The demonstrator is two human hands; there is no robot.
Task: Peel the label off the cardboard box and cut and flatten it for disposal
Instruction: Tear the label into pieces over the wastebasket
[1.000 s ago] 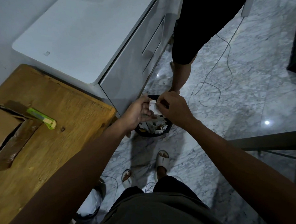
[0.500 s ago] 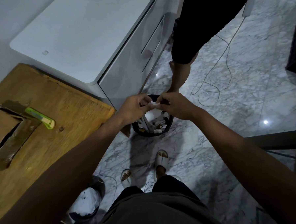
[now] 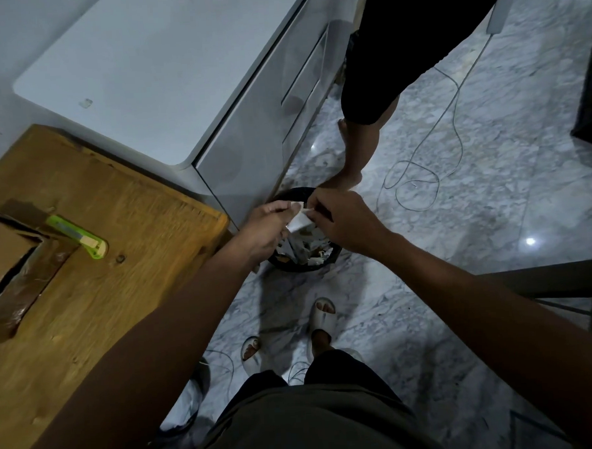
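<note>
At frame centre, the left hand [image 3: 265, 229] and right hand [image 3: 342, 222] both pinch one small white peeled label scrap [image 3: 298, 220] above one round black waste bin [image 3: 291, 264] full of paper scraps. No writing is legible. At left, one brown cardboard box [image 3: 1, 250] lies on the wooden table [image 3: 124, 240] beside one green utility knife [image 3: 79, 236].
</note>
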